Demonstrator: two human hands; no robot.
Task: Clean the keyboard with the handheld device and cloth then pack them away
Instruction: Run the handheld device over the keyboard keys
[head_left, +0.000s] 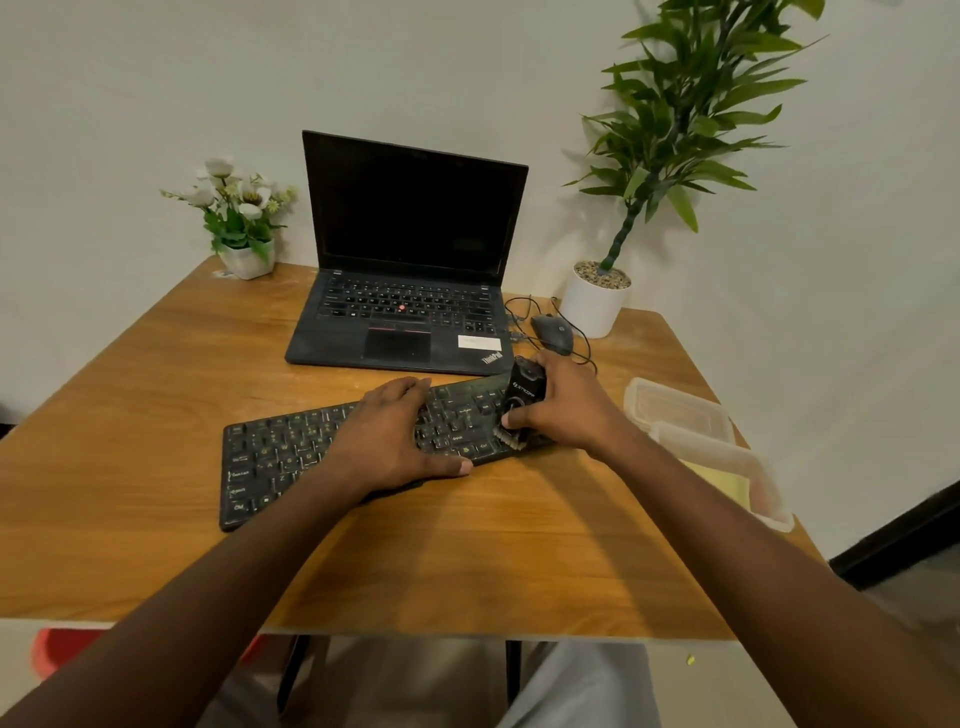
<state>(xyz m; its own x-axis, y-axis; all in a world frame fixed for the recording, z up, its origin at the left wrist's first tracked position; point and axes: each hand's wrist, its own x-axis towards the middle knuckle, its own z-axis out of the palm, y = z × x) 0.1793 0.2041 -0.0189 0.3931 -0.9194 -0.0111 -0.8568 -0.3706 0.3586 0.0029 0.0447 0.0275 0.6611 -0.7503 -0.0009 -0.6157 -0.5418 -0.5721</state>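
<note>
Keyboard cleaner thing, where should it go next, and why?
Probably slide the handheld device leftward along the keyboard: the right hand grips it with its brush at the right end, while the left hand presses the middle, steadying it.

Handheld device on keyboard
Right hand (563, 410) grips handheld device (521, 402) on keyboard (270, 462); left hand (389, 436) flat on keys.

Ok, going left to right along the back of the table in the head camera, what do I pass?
small flower pot → laptop → mouse → white pot with the tall plant
</note>
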